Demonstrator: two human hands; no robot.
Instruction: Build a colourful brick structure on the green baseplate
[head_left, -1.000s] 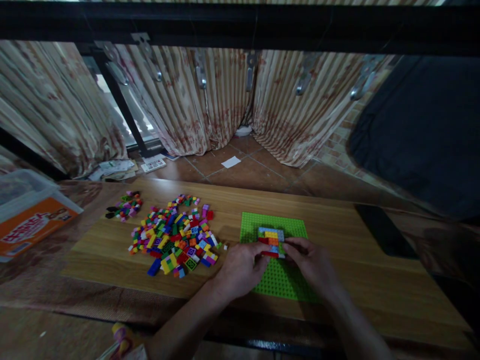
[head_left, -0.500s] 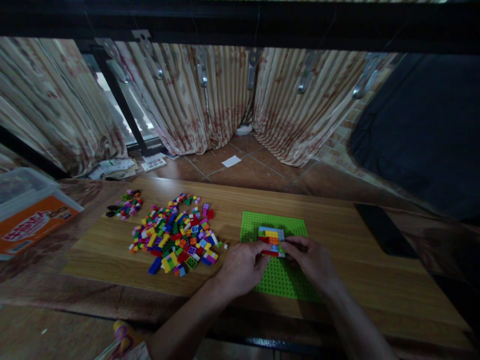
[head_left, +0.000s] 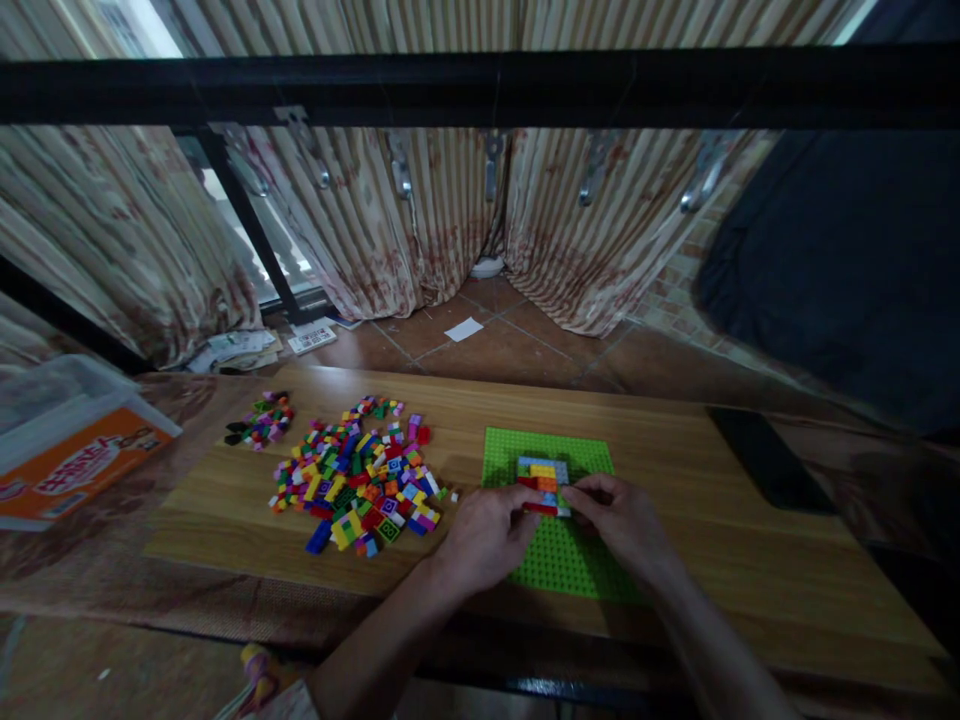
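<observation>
A green studded baseplate (head_left: 574, 565) lies on the wooden board, with a small low build of toy bricks (head_left: 543, 470) on it in blue, yellow, orange, red and white. My left hand (head_left: 484, 535) is closed at the build's left side, thumb and finger on the red bricks. On the opposite side my right hand (head_left: 626, 525) pinches at the build's right edge, its fingertips close together. The fingers partly cover the bricks they touch. Left of my hands spreads a large heap of loose toy bricks (head_left: 364, 480) in many colours.
A smaller brick pile (head_left: 264, 420) lies at the board's far left, near a clear plastic box (head_left: 60, 390) with an orange label. A black phone-like slab (head_left: 769, 460) rests on the right. Behind the wooden board (head_left: 675, 450) are a tiled floor and striped curtains (head_left: 450, 210).
The view has tilted up a little, so the scene sits slightly lower and the dark rail shows more. Both hands stay at the brick build, with hardly any movement.
</observation>
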